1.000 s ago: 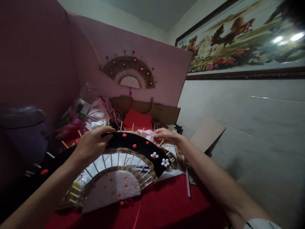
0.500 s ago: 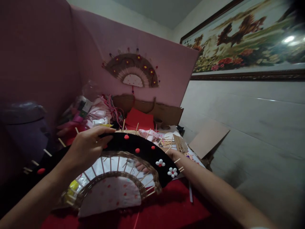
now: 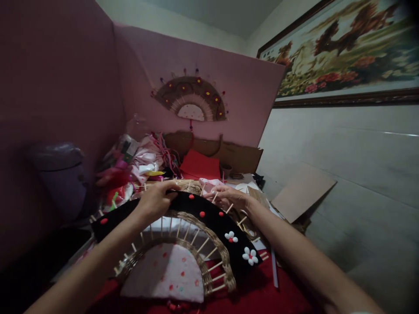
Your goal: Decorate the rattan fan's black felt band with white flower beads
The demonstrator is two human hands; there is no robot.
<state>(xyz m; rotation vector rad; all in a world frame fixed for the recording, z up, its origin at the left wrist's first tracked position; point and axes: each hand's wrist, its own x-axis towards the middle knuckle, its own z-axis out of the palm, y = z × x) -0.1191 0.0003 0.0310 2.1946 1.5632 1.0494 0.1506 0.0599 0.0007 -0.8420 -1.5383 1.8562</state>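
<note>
A handmade fan [image 3: 238,226] leans in front of me. Its black band carries red dots and two white-petalled flowers [image 3: 250,256] at the right end. Wooden sticks poke past its rim, and woven cord bands surround a spotted cloth half-circle [image 3: 170,272]. My left hand [image 3: 155,201] grips the upper edge of the black band, its thumb and fingers closed around it. Just beyond the rim, among the stick ends, is my right hand [image 3: 231,196]. Its fingers are drawn together, and whatever lies between them is too small to name.
Another fan [image 3: 193,93] hangs on the pink panel behind. Red sheets [image 3: 200,164], a small pot [image 3: 225,169] and a heap of ribbons and bags [image 3: 144,155] crowd the table's back. A lidded bin [image 3: 62,183] stands left; a board [image 3: 304,192] leans right.
My right hand has come up from behind the fan to above its rim. The fan tilts flatter, with my left hand still on its edge. The whole view has shifted slightly left.
</note>
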